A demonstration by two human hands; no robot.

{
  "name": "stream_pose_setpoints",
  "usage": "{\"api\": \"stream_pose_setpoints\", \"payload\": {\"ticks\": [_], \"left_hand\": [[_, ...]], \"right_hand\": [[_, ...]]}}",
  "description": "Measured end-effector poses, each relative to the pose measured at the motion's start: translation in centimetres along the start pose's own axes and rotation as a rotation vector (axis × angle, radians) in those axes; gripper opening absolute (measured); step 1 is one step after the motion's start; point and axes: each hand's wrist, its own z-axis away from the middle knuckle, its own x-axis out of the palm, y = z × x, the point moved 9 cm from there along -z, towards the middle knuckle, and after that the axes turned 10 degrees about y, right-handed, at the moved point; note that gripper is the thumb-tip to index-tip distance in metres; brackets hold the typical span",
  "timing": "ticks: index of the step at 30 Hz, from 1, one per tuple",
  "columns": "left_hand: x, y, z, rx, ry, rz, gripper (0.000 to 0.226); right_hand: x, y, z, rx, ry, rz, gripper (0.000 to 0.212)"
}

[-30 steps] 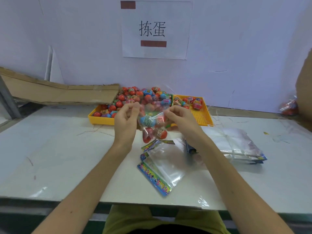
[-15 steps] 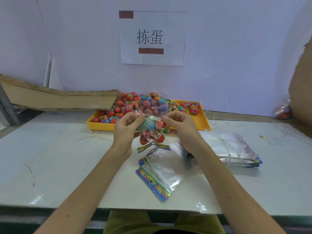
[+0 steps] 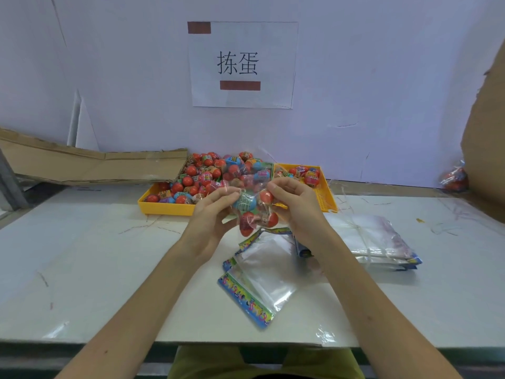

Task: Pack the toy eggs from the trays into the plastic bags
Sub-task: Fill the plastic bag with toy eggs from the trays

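Progress is partial: left hand and right hand fingers pinch one filled bag above the bench, while many toy eggs remain in the trays and empty bags wait

Your right hand and the filled bag hide the near rim of the right tray, your right forearm covers part of the flat bags, and the cardboard is cut off at the right edge.
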Motion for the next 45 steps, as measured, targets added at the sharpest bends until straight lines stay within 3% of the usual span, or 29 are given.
{"api": "stream_pose_setpoints", "payload": {"ticks": [7,10,12,16,18,20,24,30,37,42,45], "left_hand": [[-0.9,1.0,-0.1,0.172,0.108,-0.101,0.023],[-0.8,1.4,0.1,0.243,0.118,-0.181,0.023],[-0.7,1.5,0.2,0.268,0.114,-0.229,0.021],[-0.2,0.2,-0.1,0.133,0.063,-0.230,0.012],[0.3,-0.8,0.0,0.043,-0.004,-0.241,0.026],[0.5,-0.8,0.1,0.062,-0.020,-0.277,0.030],[-0.3,0.1,0.0,0.154,0.060,-0.329,0.010],[-0.4,0.3,-0.1,0.169,0.091,-0.322,0.029],[-1.0,0.3,-0.3,0.160,0.113,-0.273,0.022],[-1.6,-0.1,-0.7,0.111,0.137,-0.194,0.017],[-1.6,-0.3,-0.8,0.086,0.147,-0.161,0.022]], "right_hand": [[1.3,1.8,0.5,0.197,-0.135,0.059,0.009],[1.7,1.9,0.9,0.188,-0.182,0.152,0.024],[1.6,1.8,0.9,0.129,-0.151,0.216,0.020],[1.3,1.4,0.7,0.084,-0.100,0.208,0.006],[1.2,1.4,0.7,0.078,-0.091,0.210,0.010],[1.1,1.2,0.7,0.051,-0.091,0.221,0.011],[1.5,1.0,0.9,0.021,-0.133,0.216,0.004],[1.9,0.9,1.2,-0.004,-0.170,0.237,0.007],[2.1,1.3,1.1,0.002,-0.147,0.324,0.020],[0.7,1.4,0.4,0.054,-0.020,0.205,0.007],[0.2,1.2,0.3,0.052,0.026,0.169,0.010]]}}
